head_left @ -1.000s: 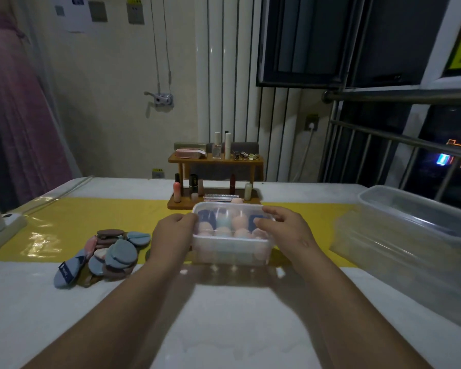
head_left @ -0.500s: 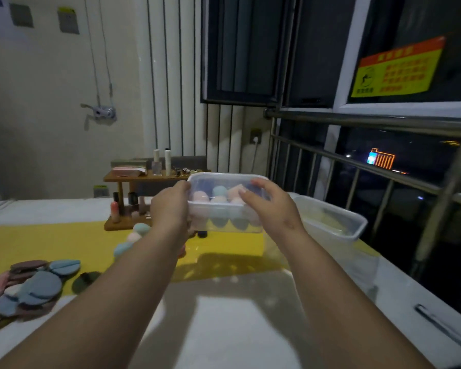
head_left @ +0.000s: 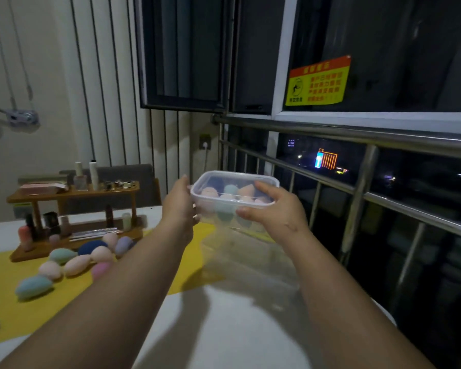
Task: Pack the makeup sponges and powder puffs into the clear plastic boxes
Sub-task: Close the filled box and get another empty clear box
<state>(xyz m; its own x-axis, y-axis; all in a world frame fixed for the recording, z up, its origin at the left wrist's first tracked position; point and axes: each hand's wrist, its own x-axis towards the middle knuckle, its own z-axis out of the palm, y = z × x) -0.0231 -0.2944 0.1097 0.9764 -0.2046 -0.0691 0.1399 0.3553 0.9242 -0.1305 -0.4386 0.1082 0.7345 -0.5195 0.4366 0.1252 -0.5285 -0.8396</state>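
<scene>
Holding: left hand [head_left: 179, 209] and right hand [head_left: 274, 214] each grip one end of the box [head_left: 232, 182].
Box: lid up, long axis left-right.

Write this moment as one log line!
left hand: grips clear box | right hand: same | box: lidded, raised | packed sponges: inside | loose sponges: mat

The left hand [head_left: 180, 209] and the right hand [head_left: 276, 213] are bare. Both forearms are bare too, as far as the lower edge shows them. Dim light hides finer detail.
</scene>
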